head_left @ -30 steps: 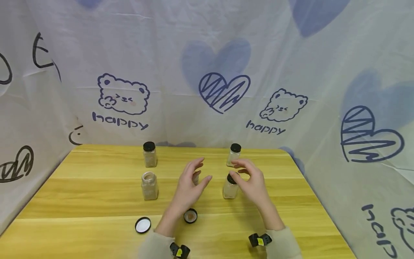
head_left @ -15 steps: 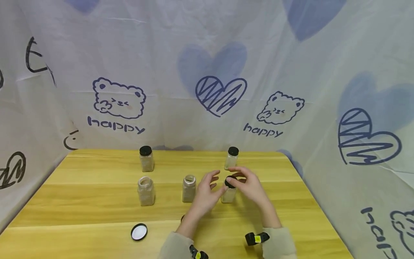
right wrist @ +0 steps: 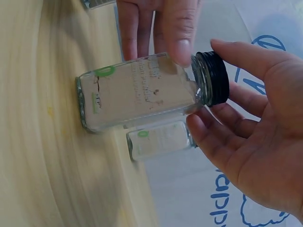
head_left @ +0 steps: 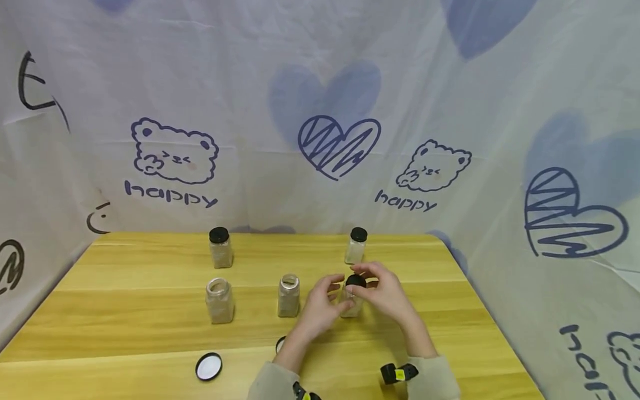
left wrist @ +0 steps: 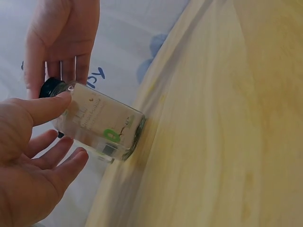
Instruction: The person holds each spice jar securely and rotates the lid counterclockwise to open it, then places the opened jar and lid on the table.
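A square glass jar [head_left: 351, 309] of pale powder stands upright on the wooden table, its black lid [right wrist: 215, 78] on top. My left hand [head_left: 320, 305] holds the body, the thumb pressing near the shoulder and the bent fingers round the far side. From the right, my right hand [head_left: 387, 291] grips the lid, thumb at one edge and fingers curled behind it. In the right wrist view a ring of threaded glass shows just under the lid. Green print marks the jar's label.
Two uncapped jars [head_left: 220, 305] [head_left: 288, 300] stand to the left. Behind are two black-capped jars [head_left: 220, 253] [head_left: 356, 250]. One loose lid [head_left: 208, 366] lies upturned in front; another [head_left: 280, 344] is partly hidden by my left forearm. A printed cloth [head_left: 260, 139] hangs beyond the table.
My left hand has moved right, away from the middle uncapped jar, and come round the jar under my right hand. The right hand has closed on that jar's lid.
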Demonstrator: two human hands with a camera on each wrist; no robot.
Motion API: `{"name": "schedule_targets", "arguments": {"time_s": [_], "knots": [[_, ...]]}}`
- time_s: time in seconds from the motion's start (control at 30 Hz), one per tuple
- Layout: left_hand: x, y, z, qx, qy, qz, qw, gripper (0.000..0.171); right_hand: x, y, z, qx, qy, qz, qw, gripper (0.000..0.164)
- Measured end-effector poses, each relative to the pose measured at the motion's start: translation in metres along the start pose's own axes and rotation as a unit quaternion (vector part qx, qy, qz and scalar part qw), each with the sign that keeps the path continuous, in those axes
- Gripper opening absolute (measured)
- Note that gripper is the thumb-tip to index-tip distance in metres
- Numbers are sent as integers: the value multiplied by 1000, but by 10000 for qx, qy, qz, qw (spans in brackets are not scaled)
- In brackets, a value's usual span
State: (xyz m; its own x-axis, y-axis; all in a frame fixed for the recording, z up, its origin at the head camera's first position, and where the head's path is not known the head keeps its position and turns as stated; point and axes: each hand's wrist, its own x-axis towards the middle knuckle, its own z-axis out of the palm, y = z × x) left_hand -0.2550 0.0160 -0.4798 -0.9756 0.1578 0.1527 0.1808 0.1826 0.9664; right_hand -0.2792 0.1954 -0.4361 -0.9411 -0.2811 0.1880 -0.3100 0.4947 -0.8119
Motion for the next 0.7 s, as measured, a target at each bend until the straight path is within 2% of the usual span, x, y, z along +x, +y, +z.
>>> {"name": "schedule_targets", "arguments": {"time_s": [0.3,0.7], "knots": [[1,-4,2,-510,-177,-69,9985,50,-1,0,-3,-67,-114,-69,9999,39],[1,-7,1,-442,-209,-30,9988,47,-2,-1,-4,-192,-170,-262,9993,37]]}}
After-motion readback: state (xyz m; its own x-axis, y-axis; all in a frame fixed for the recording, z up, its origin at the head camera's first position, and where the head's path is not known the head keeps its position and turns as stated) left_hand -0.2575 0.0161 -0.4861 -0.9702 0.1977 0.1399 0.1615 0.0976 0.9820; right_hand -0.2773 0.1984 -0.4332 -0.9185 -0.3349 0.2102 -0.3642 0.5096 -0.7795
